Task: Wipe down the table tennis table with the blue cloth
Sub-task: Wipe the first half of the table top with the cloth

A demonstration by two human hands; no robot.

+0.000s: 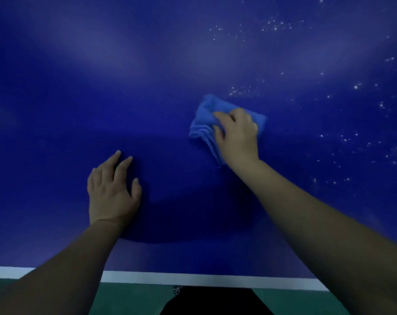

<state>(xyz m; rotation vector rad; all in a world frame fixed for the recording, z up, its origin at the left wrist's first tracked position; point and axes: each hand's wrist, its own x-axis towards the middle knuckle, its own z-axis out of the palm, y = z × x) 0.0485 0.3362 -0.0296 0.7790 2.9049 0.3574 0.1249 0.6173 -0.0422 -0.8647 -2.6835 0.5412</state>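
The dark blue table tennis table (170,76) fills nearly the whole view. A folded light blue cloth (205,117) lies on it right of centre. My right hand (237,135) lies on top of the cloth, fingers curled over its folds and pressing it to the surface. My left hand (112,189) rests flat on the bare table, lower left of the cloth, with fingers straight and spread. White specks (245,90) dot the table just beyond the cloth and across the right side.
A white line (193,278) marks the table's near edge at the bottom. Below it show green floor (134,298) and my dark clothing (215,301). More white specks (275,25) are scattered at the upper right.
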